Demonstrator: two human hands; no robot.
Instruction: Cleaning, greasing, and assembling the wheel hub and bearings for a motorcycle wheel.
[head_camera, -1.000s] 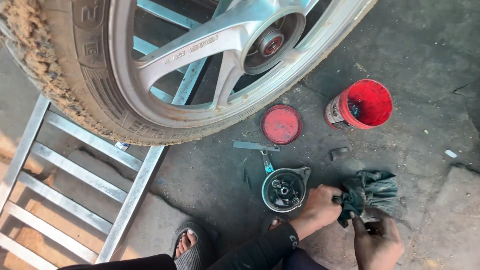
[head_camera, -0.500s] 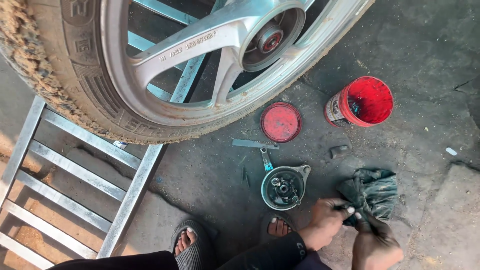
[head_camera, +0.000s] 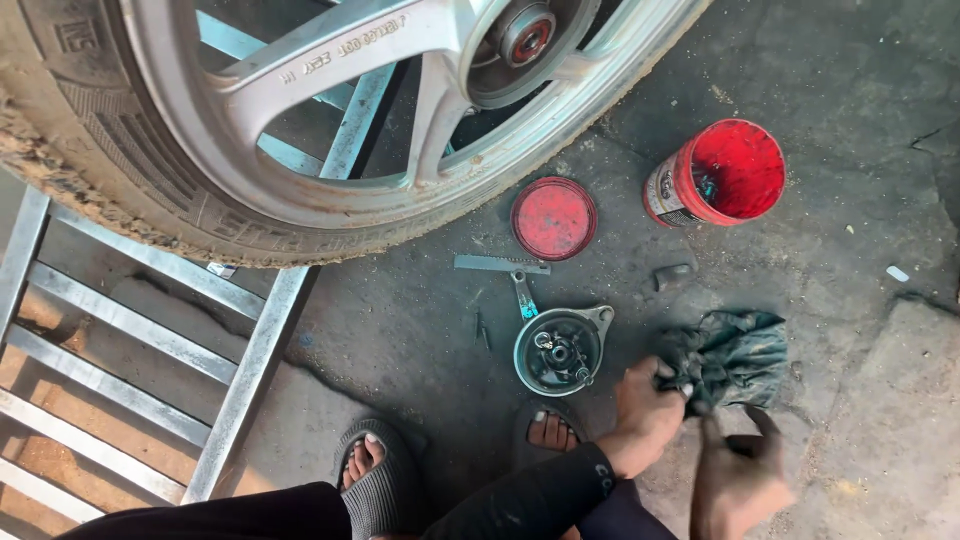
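My left hand (head_camera: 648, 408) is low on the concrete, its fingers closed on the near left edge of a dirty dark green rag (head_camera: 735, 350). Just right of it and nearer to me, my right hand (head_camera: 742, 475) is blurred; two fingers point up toward the rag's lower edge, and I cannot tell whether it holds anything. A round metal brake plate (head_camera: 560, 350) with small parts inside lies on the ground just left of my left hand.
A large alloy wheel (head_camera: 330, 110) with a muddy tyre fills the top left, over a metal ramp frame (head_camera: 120, 330). A red lid (head_camera: 553, 218), an open red can (head_camera: 725, 172), a flat metal tool (head_camera: 500, 264) and a small dark piece (head_camera: 672, 272) lie nearby. My sandalled feet (head_camera: 370, 470) are at the bottom.
Both hands drew back from the rag holding something small between them, then the left hand returned to the rag's edge. The right hand is in motion. The view shifted slightly.
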